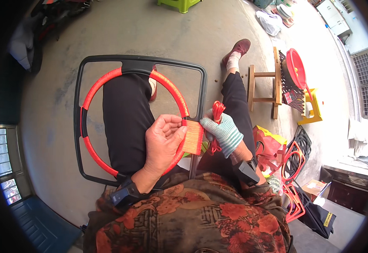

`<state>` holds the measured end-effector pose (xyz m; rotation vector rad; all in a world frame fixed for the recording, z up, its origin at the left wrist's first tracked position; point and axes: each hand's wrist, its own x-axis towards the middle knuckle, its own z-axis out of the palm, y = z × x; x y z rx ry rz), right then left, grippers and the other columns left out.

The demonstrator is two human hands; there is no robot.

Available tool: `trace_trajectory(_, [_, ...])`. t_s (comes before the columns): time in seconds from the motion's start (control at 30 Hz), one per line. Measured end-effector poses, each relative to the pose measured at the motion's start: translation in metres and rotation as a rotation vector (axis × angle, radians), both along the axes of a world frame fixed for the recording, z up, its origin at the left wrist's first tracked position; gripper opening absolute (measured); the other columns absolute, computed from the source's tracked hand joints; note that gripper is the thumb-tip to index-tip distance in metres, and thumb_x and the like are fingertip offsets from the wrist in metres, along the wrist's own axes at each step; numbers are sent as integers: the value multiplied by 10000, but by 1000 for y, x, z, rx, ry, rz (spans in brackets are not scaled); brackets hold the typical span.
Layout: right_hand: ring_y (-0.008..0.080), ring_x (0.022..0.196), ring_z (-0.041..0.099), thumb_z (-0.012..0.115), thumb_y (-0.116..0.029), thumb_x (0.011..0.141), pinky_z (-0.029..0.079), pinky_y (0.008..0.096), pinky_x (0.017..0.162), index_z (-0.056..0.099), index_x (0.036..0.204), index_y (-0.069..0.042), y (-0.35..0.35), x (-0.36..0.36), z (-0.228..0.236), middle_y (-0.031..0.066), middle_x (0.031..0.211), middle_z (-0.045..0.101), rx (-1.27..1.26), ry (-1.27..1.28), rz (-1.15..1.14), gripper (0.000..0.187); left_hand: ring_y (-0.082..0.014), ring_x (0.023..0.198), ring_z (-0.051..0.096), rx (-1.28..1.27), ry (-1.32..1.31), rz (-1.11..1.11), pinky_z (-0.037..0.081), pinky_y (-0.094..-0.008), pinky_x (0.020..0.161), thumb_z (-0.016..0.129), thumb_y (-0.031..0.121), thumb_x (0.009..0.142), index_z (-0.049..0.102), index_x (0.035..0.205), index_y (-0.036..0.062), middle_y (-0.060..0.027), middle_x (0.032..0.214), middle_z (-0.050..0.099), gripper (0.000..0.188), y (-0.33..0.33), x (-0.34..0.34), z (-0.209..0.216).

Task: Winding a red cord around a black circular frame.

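Note:
A black rounded frame [140, 58] lies over my lap, with a ring [96, 87] inside it wrapped in red-orange cord. Black stretches of the ring show between the wrapped parts. At the right, a flat panel of tightly wound orange cord [193, 137] spans from the ring to the frame's side bar. My bare left hand [163, 141] is closed in a pinch on the ring at the panel's left edge. My right hand [224, 130], in a striped green-and-white glove, grips a bundle of red cord [218, 110] beside the panel; its thumb touches the panel's edge.
Right of my leg stand a wooden stool [263, 100], a red basket [295, 67] and a yellow stool [316, 109]. Nearer lie a red-and-yellow bag [270, 145], red frames [291, 164] and coiled black cable [304, 145]. A green stool [179, 4] stands ahead.

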<state>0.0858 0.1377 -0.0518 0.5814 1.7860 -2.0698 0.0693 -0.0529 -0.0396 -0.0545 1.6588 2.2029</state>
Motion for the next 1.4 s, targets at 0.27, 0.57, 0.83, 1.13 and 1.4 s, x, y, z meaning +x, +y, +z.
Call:
trace_trajectory(0.27, [88,468,481,686,-219,873,377,239,446,586,806,-54,-1,-5,-2,-6,580,513,-7,36,16,204,-71,789,629,-280,227,-27,535,-217,717,629,-61,841,542,945,-6,-49,853,639,146,3,-8,4])
trace_trajectory(0.57, [71,539,496,680,-214,873,400,245,507,599,813,-41,-1,-6,8,-10,628,535,-23,12,53,200,-62,714,634,-329,197,-58,518,-233,612,563,1,904,554,936,-25,-66,724,655,42,-4,-14,5])
trace_trajectory(0.83, [69,575,511,675,-187,865,429,252,538,605,812,-19,-3,-1,16,-4,656,556,71,-7,54,189,-60,769,646,-605,491,-12,560,-250,680,570,6,932,610,1042,-31,-64,807,687,123,1,-13,0])
trace_trajectory(1.13, [90,572,558,682,-283,887,398,216,470,617,913,-62,6,4,17,7,713,591,-128,-29,66,232,-112,773,659,26,-102,-44,543,-266,703,515,75,964,600,1026,-22,-75,865,672,143,1,-19,2])
trace_trajectory(1.4, [139,621,579,626,-279,914,498,295,538,538,1025,-37,78,21,-12,37,793,568,-39,-117,-405,281,-215,940,672,191,-334,-431,556,-327,819,553,174,971,534,1166,-49,-145,1031,657,297,-1,-18,18])
